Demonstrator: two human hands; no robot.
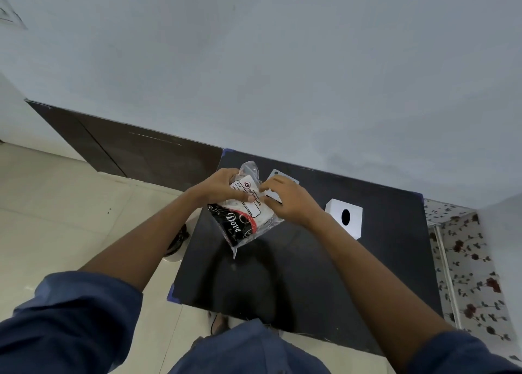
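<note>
A clear plastic tissue pack [248, 218] with a white label and a black "Dove" print is held above the black table [296, 274]. My left hand [217, 188] grips its upper left part with curled fingers. My right hand [288, 201] pinches the pack's right edge near the label. Both forearms reach in from the bottom of the view.
A white square box [346, 218] with a round black hole lies on the table to the right. A white flat piece [278, 175] shows behind my right hand. A floral cloth [466, 260] lies right of the table. A dark shoe [178, 239] sits on the tiled floor at left.
</note>
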